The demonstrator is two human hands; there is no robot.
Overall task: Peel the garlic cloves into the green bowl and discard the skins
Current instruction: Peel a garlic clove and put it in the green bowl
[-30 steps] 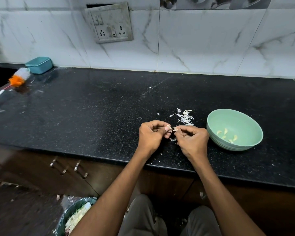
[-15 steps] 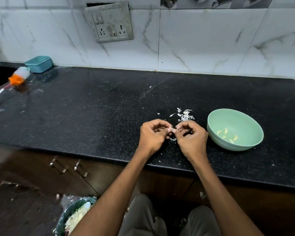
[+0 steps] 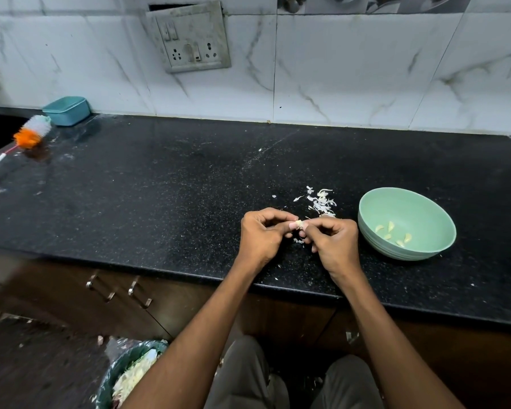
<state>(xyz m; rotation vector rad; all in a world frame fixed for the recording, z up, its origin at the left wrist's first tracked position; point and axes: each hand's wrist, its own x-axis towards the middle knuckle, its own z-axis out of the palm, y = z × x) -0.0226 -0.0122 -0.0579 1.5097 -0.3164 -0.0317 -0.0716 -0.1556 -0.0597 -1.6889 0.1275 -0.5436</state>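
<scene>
Peeling in progress, seen from my head camera. My left hand (image 3: 261, 235) and my right hand (image 3: 334, 242) meet above the near part of the black speckled stone counter (image 3: 160, 202), the fingertips of both pinching 1 small pale garlic clove (image 3: 299, 223) between them; its skin appears partly on, though the clove is too small to be sure. The round pale green plastic bowl (image 3: 366, 222) stands just to the right of my right hand and holds about 5 peeled yellowish cloves (image 3: 391, 231), which I take as the finished share of the work. A loose heap of white papery skins (image 3: 322, 202) lies on the counter just beyond my hands, with a few flakes (image 3: 299, 240) under them, so discarding is not yet done. The dark green lined waste bin (image 3: 121, 376) on the floor to my lower left already contains pale scraps. I see no unpeeled cloves waiting elsewhere on the counter, so I cannot tell how many remain.
</scene>
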